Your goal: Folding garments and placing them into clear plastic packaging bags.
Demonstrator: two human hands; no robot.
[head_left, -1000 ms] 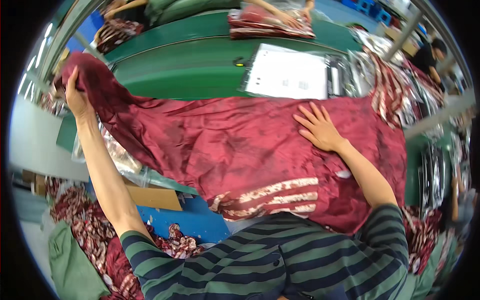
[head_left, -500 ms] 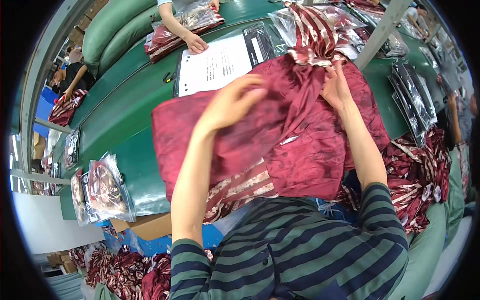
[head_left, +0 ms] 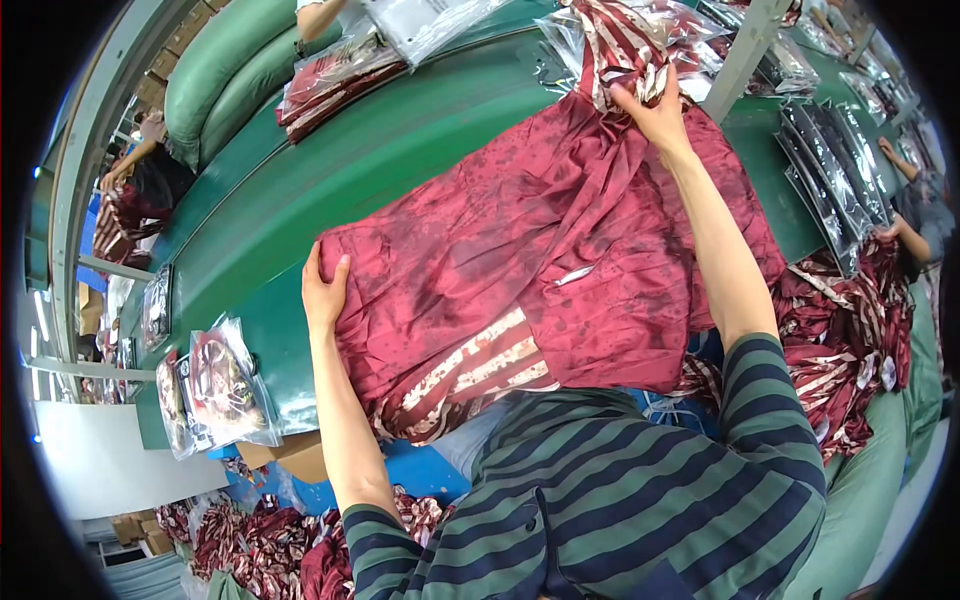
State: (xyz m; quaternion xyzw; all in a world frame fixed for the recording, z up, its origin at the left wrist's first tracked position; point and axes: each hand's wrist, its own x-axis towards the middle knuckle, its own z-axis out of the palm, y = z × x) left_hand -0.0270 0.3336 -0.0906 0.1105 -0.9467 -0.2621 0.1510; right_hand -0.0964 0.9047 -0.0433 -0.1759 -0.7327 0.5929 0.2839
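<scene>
Head view: shiny, blotchy red cloth looks part folded, not finished, right hand squeezing its far striped end, left hand touching its left edge, squeeze hard to tell.

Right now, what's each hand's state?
Left hand: at a corner of the red cloth; grip can't be told.
Right hand: closed on bunched striped cloth.

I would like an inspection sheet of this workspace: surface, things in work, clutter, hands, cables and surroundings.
Surface: green table, partly covered.
Job's things: mottled red garment, spread and wrinkled; striped section on the near side.
Clutter: clear packages at left, dark packages at right, fabric heap at lower left.
Hands: left hand at the garment's left edge; right hand at bunched striped fabric; grips unclear.
Cables: nothing clearly seen.
Surroundings: grey post, green bundles, co-worker at far left.
</scene>
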